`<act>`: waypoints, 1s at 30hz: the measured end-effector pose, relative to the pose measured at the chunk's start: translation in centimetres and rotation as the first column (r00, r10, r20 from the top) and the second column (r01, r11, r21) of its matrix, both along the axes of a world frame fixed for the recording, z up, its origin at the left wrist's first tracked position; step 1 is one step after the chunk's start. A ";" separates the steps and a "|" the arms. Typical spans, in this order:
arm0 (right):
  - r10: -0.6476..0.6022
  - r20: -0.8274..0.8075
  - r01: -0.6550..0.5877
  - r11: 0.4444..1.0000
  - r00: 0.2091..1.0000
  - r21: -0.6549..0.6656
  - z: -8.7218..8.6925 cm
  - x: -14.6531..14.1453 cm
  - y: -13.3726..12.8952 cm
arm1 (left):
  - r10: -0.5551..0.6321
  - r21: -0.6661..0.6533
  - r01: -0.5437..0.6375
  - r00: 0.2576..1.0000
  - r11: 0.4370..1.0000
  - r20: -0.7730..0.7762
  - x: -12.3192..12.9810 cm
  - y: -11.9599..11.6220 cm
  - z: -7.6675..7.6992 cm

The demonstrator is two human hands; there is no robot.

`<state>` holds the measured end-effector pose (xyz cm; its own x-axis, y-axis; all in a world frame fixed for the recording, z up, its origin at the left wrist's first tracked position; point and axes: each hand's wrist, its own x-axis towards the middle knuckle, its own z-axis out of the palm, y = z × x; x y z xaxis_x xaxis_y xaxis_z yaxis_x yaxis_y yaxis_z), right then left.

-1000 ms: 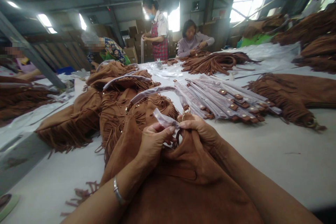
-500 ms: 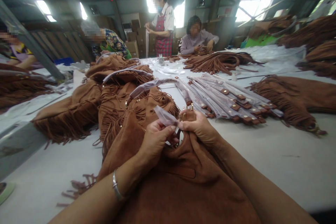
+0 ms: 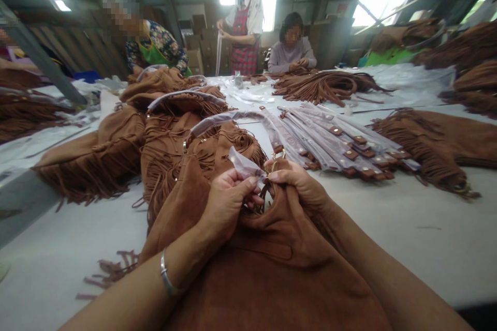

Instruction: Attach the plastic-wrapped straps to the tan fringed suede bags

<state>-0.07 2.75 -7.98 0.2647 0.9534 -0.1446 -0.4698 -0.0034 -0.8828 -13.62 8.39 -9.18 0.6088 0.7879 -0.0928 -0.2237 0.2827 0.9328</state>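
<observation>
In the head view, the left hand [image 3: 231, 199] is nearly closed, its thumb and fingers pinched together at the lower end of a pale film strip [image 3: 246, 165], whose loose end sticks up past the fingertips. The right hand [image 3: 301, 186] is also closed, its thumb pressed down on the upper edge of a brown suede bag [image 3: 279, 279], right beside the bag's zip [image 3: 274, 167]. The strip's other end reaches the right thumb; whether that thumb pinches it too, I cannot tell. The two hands are close together, with a small gap in the bag's opening below them.

The bag lies in front of the person, between the forearms, on a white worktop [image 3: 427, 248]. Its film-wrapped handle [image 3: 229, 119] arches up beyond the hands, its right end at a gold ring [image 3: 279, 154] just above the right hand. A silver bracelet [image 3: 165, 271] circles the left wrist. Farther right lies a row of wrapped straps [image 3: 334, 139]; to the left, fringed bags [image 3: 101, 160] lie side by side.
</observation>
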 end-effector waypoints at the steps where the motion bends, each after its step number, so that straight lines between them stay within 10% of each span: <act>1: -0.024 0.019 0.025 1.000 1.000 -0.008 0.1 0.0 0.0 | 0.010 0.026 -0.010 1.000 1.000 0.001 0.0 0.0 -0.1; 30: -0.234 0.355 0.217 0.972 0.905 0.088 -1.1 -0.3 0.7 | -0.033 0.014 0.036 0.983 0.999 -0.179 0.3 -0.4 -0.4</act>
